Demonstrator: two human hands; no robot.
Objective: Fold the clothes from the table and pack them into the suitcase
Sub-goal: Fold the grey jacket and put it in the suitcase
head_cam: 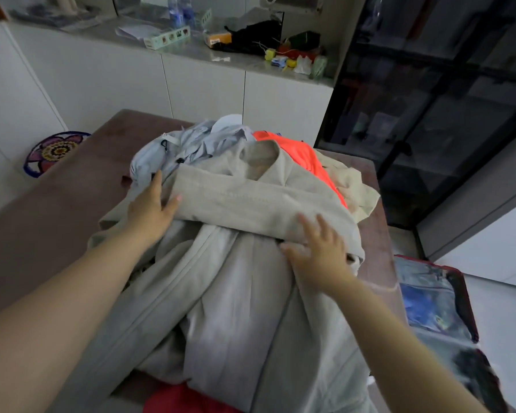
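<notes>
A beige linen jacket [251, 201] lies on top of a heap of clothes on the brown table [57, 204], one sleeve folded across its chest. My left hand [151, 204] rests flat on the sleeve's left end with straight fingers. My right hand [322, 248] presses flat on the sleeve's right end, fingers spread. Under the jacket lie a pale grey garment [236, 308], a light blue shirt [188, 144], an orange garment [298, 153] and a cream one [358, 186]. The open suitcase [435, 302] with a red rim sits on the floor at the right, holding folded blue clothes.
A red cloth [176, 400] peeks out at the table's near edge. White cabinets with a cluttered counter [191, 49] stand behind the table. A dark glass cabinet [444, 114] fills the right side. A round floral cushion [54, 150] lies on the floor at the left.
</notes>
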